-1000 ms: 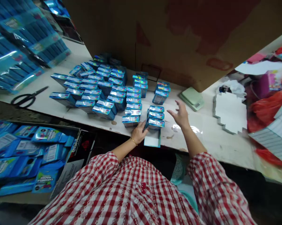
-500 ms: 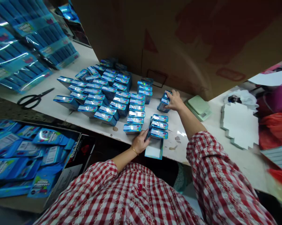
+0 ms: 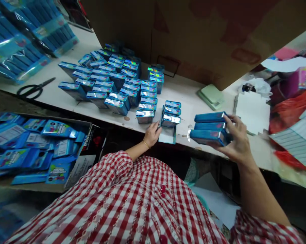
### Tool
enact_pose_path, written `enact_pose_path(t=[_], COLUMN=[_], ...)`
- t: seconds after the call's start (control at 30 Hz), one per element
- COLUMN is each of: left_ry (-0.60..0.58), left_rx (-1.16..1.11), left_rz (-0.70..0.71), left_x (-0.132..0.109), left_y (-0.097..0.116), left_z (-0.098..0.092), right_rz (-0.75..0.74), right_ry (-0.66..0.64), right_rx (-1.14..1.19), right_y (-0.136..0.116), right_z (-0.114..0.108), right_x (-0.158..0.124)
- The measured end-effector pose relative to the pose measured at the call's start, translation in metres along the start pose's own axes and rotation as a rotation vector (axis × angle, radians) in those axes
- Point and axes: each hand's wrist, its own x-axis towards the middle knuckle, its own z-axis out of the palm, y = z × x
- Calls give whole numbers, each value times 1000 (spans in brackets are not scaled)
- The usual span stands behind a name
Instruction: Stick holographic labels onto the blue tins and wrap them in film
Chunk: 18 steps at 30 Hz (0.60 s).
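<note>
My right hand (image 3: 235,139) is closed around a stack of three small blue boxes (image 3: 209,127), held on their sides above the front edge of the table. My left hand (image 3: 152,134), fingers stretched out, rests by the left side of a shallow open display carton (image 3: 167,135). In that carton three blue boxes (image 3: 171,120) stand in a row, and its near end shows bare white. Left of it runs a column of upright blue boxes (image 3: 146,117), with a dense group of blue boxes (image 3: 99,83) beyond.
Black scissors (image 3: 36,89) and wrapped packs (image 3: 13,51) lie at the left. A large cardboard box (image 3: 188,40) walls the back. A green scale (image 3: 211,96), flat white card pieces (image 3: 253,112) and red bags (image 3: 287,112) are rightward. A box of blue packs (image 3: 36,145) stands lower left.
My right hand has moved right and nearer to me, lifting blue boxes off the table. The left hand stays beside the carton. The view has shifted somewhat.
</note>
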Motion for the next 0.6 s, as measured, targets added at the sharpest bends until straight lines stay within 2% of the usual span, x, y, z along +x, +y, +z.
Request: enact_pose_path(t=[0.07, 0.17, 0.3, 0.47, 0.6], left_ry=[5, -26, -39, -28, -36], left_rx=[-9, -8, -39, -118, -173], left_rz=[18, 30, 19, 38, 32], left_x=[-18, -38, -44, -42, -43], left_y=[4, 7, 5, 0, -3], left_z=[-3, -6, -9, -7, -4], right_rz=[-45, -109, -187, -186, -268], right_ry=[-32, -99, -170, -170, -196], right_rx=[72, 135, 115, 10, -42], right_y=[-27, -55, -68, -76, -90], right_z=[11, 43, 79, 90, 89], right_x=[-8, -4, 10, 19, 24])
